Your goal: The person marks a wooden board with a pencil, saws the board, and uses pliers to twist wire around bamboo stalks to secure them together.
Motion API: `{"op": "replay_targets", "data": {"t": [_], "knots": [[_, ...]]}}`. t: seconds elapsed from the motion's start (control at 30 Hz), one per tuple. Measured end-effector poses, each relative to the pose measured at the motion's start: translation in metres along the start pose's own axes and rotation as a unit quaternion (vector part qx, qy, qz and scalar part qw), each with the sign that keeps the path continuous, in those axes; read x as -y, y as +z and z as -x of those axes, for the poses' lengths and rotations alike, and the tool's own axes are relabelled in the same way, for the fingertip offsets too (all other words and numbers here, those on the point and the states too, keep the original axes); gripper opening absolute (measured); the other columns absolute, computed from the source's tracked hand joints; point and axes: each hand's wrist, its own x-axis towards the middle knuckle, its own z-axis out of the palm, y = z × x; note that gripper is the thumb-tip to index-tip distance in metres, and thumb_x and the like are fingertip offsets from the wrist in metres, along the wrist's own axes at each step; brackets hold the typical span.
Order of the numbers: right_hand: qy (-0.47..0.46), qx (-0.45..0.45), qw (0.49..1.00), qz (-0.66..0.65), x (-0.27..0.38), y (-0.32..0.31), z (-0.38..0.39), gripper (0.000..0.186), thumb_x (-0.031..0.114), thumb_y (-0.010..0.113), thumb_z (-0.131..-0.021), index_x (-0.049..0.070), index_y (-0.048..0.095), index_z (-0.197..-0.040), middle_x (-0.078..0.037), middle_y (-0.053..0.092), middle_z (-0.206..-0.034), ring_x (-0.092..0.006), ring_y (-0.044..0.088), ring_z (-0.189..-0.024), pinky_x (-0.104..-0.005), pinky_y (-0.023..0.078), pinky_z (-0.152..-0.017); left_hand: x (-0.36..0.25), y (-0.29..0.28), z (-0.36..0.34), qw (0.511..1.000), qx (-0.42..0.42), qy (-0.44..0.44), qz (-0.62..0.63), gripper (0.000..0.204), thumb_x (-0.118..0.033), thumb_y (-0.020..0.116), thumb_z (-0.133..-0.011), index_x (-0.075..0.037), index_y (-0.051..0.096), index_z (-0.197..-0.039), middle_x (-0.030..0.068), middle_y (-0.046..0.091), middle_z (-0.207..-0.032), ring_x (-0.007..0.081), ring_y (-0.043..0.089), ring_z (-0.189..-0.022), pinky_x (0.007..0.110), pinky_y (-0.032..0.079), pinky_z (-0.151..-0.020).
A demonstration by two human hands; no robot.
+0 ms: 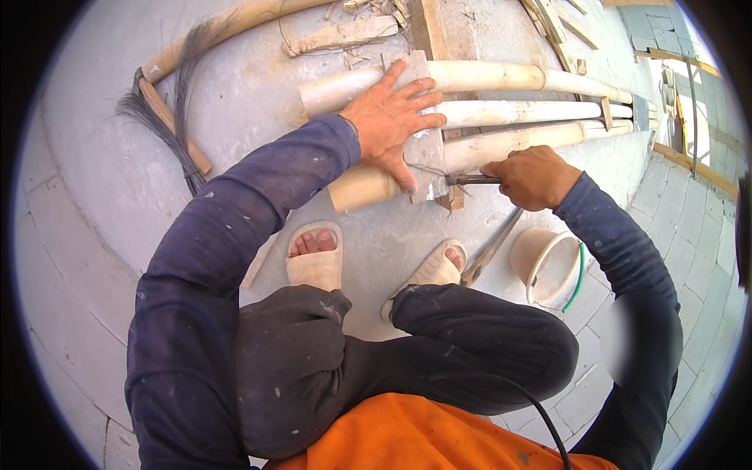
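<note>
Three pale bamboo poles (pixel 509 113) lie side by side, running off to the right. Across them near their left ends rests a short greyish wooden board (pixel 427 150). My left hand (pixel 392 117) is spread on this board, fingers apart and pressing flat. My right hand (pixel 539 178) is closed around the handles of dark metal pincers (pixel 475 179). Their head touches or nearly touches the near right edge of the board, where a thin wire seems to run. The jaws are too small to make out.
A bucket (pixel 540 265) with a green-edged handle stands right of my feet, beside a long flat wooden strip (pixel 492 249). Black fibre strands (pixel 188 94) hang over a bamboo pole (pixel 223 30) at the far left. Wood scraps (pixel 345 36) lie beyond the board.
</note>
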Motion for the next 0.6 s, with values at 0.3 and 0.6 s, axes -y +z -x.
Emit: {"op": "replay_targets", "data": {"t": [0.3, 0.6], "knots": [[0.050, 0.102, 0.963, -0.243, -0.020, 0.037, -0.016, 0.071, 0.064, 0.054, -0.112, 0.001, 0.082, -0.097, -0.015, 0.076, -0.081, -0.0306, 0.073, -0.078, -0.0463, 0.059, -0.079, 0.003, 0.006, -0.002, 1.000, -0.021, -0.004, 0.004, 0.131, -0.098, 0.079, -0.056, -0.021, 0.057, -0.160, 0.0120, 0.051, -0.168, 0.0320, 0.031, -0.167, 0.068, 0.003, -0.138], [0.042, 0.035, 0.892, -0.449, -0.013, 0.109, -0.023, 0.072, 0.067, 0.057, -0.110, 0.001, 0.078, -0.092, -0.007, 0.069, -0.076, -0.0210, 0.065, -0.076, -0.0390, 0.054, -0.076, -0.002, 0.002, -0.001, 1.000, -0.004, -0.016, -0.013, 0.132, -0.099, 0.078, -0.053, -0.024, 0.058, -0.159, 0.0073, 0.052, -0.168, 0.0286, 0.033, -0.166, 0.067, 0.004, -0.139]]}}
